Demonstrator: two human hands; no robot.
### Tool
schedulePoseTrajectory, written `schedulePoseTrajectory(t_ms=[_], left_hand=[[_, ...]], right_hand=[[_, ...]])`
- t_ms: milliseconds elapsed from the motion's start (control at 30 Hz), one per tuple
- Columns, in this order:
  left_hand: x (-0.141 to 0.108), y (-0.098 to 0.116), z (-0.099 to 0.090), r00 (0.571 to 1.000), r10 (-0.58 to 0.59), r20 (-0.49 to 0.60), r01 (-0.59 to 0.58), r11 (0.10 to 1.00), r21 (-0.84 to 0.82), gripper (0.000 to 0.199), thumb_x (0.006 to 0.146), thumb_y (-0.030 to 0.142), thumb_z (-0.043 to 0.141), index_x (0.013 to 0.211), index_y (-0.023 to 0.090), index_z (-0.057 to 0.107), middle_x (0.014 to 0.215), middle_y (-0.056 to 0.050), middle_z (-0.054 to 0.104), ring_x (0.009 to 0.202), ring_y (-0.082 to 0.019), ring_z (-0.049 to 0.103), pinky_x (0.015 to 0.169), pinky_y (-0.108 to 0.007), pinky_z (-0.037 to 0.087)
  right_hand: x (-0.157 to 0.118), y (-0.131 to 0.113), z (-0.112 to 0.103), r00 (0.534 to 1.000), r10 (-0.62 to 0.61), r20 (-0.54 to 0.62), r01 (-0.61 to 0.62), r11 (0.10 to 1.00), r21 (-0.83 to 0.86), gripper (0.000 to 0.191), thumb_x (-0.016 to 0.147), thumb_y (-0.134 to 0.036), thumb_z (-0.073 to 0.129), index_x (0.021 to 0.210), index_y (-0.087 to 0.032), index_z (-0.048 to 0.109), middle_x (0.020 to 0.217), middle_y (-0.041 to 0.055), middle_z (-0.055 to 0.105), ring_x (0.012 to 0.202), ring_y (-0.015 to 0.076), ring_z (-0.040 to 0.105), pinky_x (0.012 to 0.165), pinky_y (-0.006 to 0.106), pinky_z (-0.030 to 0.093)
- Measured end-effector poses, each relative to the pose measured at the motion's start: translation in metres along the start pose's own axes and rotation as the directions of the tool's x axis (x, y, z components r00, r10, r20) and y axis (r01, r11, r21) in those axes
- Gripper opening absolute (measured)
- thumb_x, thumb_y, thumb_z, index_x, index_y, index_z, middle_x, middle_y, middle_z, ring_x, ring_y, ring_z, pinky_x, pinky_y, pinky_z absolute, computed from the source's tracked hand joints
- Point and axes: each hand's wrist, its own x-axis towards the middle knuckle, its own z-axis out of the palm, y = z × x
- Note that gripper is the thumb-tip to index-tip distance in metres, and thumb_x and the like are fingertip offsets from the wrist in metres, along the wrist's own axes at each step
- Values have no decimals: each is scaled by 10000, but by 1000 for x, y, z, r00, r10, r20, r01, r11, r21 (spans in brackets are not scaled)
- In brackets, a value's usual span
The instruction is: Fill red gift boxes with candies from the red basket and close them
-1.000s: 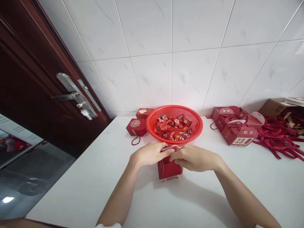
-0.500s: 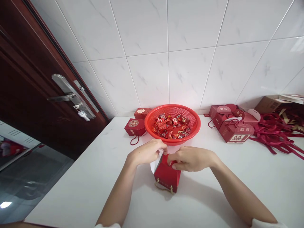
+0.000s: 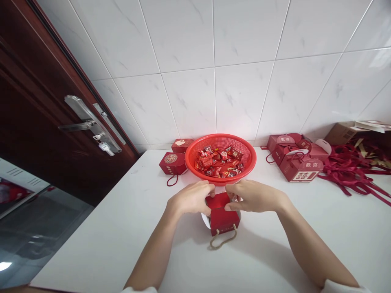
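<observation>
A small red gift box (image 3: 225, 220) stands on the white table between my hands, its near side toward me. A tan rope handle (image 3: 224, 242) hangs from that side onto the table. The box top is parted, and a brighter red surface shows behind the near panel. My left hand (image 3: 193, 198) is closed on the left edge, fingers curled over it; a white flap pokes out below. My right hand (image 3: 255, 196) grips the right edge between thumb and bent fingers. What lies inside the box cannot be made out.
Behind my hands a red plastic basket (image 3: 220, 139) holds many wrapped candies (image 3: 210, 159). Left of it are two closed red boxes (image 3: 173, 163). To the right stand several red boxes (image 3: 301, 165), dark red ribbons (image 3: 351, 169) and a cardboard box (image 3: 343, 131). A tiled wall (image 3: 189, 97) bounds the back.
The gift box has turned slightly, and its top has gone from drawn together to spread open. My right hand has moved from the top to the right edge. The rope handle swings out farther.
</observation>
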Motion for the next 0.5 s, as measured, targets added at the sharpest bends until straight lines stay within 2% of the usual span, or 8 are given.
schedulePoseTrajectory(t_ms=[100, 233, 300, 400, 500], left_hand=[[2, 3, 0, 1000, 28, -10, -28, 1000, 5, 228, 649, 183, 653, 868, 215, 601, 958, -28, 677, 885, -223, 624, 633, -272, 419], [-1, 4, -3, 997, 67, -40, -67, 998, -10, 212, 708, 207, 614, 920, 212, 604, 988, -42, 687, 889, -231, 638, 658, -283, 436], [-3, 4, -3, 995, 75, -62, -79, 996, -53, 187, 804, 237, 548, 986, 219, 589, 986, -40, 689, 844, -216, 645, 660, -286, 441], [-3, 4, -3, 995, 79, -67, -85, 993, -83, 231, 906, 205, 412, 1085, 228, 556, 914, -31, 681, 764, -201, 640, 631, -282, 418], [0, 3, -1, 994, 92, -56, -95, 993, -64, 368, 898, 132, 389, 1221, 232, 533, 894, -33, 678, 766, -206, 646, 630, -272, 401]], right_hand=[[2, 0, 1, 998, -24, -52, 24, 1000, -8, 341, 1008, -326, 452, 690, -210, 497, 625, -10, 507, 535, 132, 401, 512, 287, 270], [2, 1, 1, 996, 8, -85, -14, 998, -60, 247, 957, -182, 459, 736, -209, 566, 683, 10, 555, 575, 146, 443, 538, 286, 291], [1, 2, 0, 995, 63, -72, -69, 995, -77, 200, 930, -209, 531, 736, -208, 580, 696, 14, 567, 575, 150, 452, 528, 284, 289], [-1, 3, -3, 997, 68, -44, -70, 996, -50, 189, 862, -346, 693, 761, -208, 610, 758, 22, 603, 606, 156, 493, 522, 272, 311], [0, 3, -3, 998, 57, -28, -58, 997, -59, 289, 935, -401, 609, 726, -201, 599, 718, 22, 591, 590, 152, 489, 529, 276, 313]])
